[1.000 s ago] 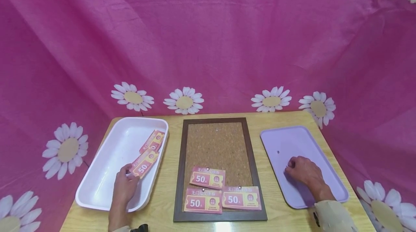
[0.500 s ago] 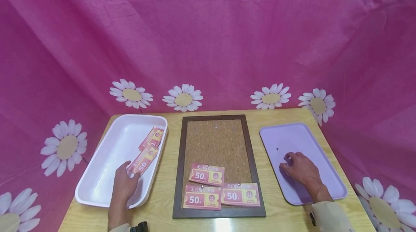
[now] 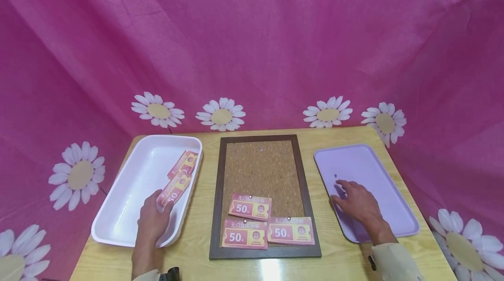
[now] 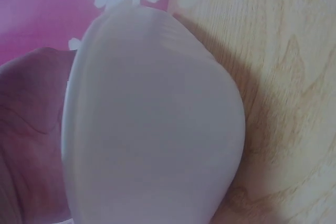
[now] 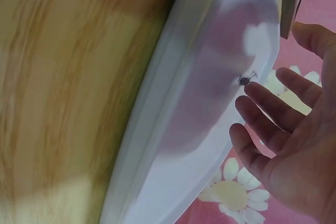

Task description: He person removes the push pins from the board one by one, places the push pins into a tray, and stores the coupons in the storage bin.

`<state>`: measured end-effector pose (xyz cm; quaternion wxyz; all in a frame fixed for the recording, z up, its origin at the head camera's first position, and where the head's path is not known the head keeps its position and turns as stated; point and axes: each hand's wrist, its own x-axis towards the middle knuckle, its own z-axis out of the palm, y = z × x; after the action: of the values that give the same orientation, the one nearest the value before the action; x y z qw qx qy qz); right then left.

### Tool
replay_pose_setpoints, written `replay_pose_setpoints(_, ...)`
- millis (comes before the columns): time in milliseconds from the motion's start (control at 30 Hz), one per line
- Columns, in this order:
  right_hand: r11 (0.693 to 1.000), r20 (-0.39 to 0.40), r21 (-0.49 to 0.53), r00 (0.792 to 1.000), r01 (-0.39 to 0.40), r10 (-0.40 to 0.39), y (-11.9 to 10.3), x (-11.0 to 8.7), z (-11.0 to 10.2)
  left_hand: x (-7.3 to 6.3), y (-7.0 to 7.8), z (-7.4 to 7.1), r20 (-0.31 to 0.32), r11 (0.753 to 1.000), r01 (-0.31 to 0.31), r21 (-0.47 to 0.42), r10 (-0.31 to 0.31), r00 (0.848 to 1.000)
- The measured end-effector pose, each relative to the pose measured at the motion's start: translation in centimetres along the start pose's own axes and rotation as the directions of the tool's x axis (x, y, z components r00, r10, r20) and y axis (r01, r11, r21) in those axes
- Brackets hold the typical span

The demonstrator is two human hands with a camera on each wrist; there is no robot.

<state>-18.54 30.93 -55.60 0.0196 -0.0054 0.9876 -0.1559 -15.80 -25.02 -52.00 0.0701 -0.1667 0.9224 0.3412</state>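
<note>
Count three pink-yellow paper coupons (image 3: 245, 237) pinned at five-to-eight o'clock on brown-framed corkboard (image 3: 261, 167), two unpinned in white plastic tub (image 3: 135, 193), one pinched in left hand (image 3: 154, 217), with right hand (image 3: 361, 205) spread.

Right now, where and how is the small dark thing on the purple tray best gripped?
Probably pinch the small dark thing by its rounded body, coming from above and the near side, where the right hand is; thin prongs seem to jut from one side.

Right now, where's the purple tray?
In the head view, the purple tray lies on the table, right of the dark-framed corkboard, under the right hand.
</note>
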Motion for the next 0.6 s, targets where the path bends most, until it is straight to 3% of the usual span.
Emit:
replay_pose_setpoints(100, 1.0, -0.008, -0.001, 1.0, 0.017, -0.018, -0.5, -0.1, 0.1, -0.1, 0.3, 0.1, -0.008, 1.0, -0.008, 0.009, 0.008, 1.0)
replay_pose_setpoints(333, 0.999, -0.018, -0.001, 0.999, 0.041, -0.041, -1.7, -0.6, 0.2, -0.3, 0.8, 0.8, -0.083, 0.994, -0.092, 0.067, 0.097, 0.992)
replay_pose_setpoints(600, 0.997, -0.055, 0.013, 0.995, 0.082, -0.081, -3.3, -0.9, -0.1, -0.4, 1.7, 1.4, -0.088, 0.994, -0.107, 0.036, 0.11, 0.99)
